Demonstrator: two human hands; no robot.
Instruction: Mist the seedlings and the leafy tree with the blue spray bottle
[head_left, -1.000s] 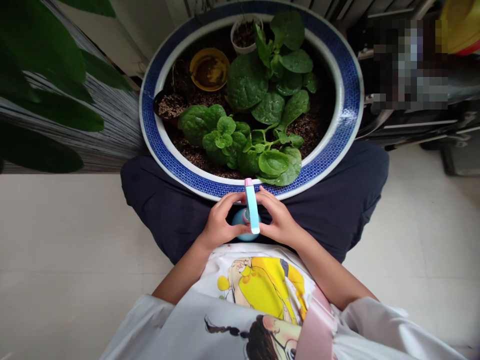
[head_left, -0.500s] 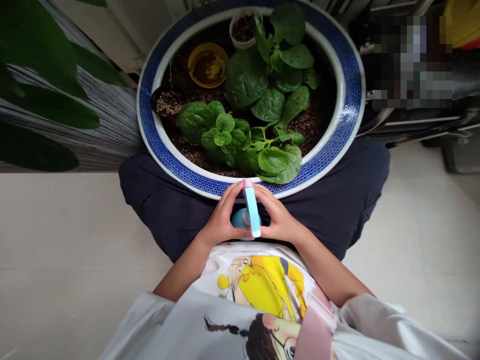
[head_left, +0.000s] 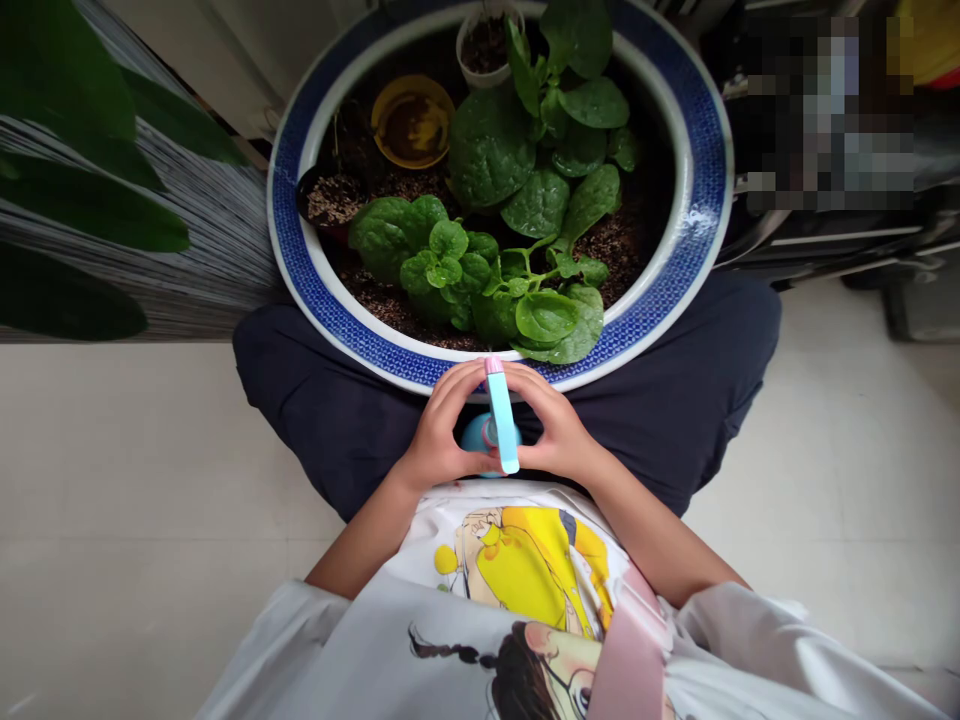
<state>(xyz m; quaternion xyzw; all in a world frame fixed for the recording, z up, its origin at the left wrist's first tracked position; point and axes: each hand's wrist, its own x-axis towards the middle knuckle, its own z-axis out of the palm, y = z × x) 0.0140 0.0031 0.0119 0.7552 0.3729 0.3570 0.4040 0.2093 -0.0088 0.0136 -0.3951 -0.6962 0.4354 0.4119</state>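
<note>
A light-blue spray bottle (head_left: 503, 420) with a pink nozzle stands upright between my legs, its nozzle pointing at the planter. My left hand (head_left: 448, 425) curls round the spray head from the left, thumb and fingers touching it. From the right, my right hand (head_left: 551, 420) holds the same head in a mirrored grip. Just beyond the fingertips is the rim of a big blue-and-white oval planter (head_left: 360, 345). Leafy green plants (head_left: 491, 150) with wet leaves grow in its dark soil. Most of the bottle's body is hidden beneath the head and hands.
Inside the planter sit a yellow bowl (head_left: 412, 122), a white cup of soil (head_left: 484, 50) and a small dark pot (head_left: 332, 197). Large leaves (head_left: 90, 200) hang at the left before a string curtain (head_left: 217, 270). Metal racking (head_left: 840, 240) stands at the right.
Both hands stay on the spray bottle in the same grip. The whole view has shifted very slightly; nothing else has visibly moved.
</note>
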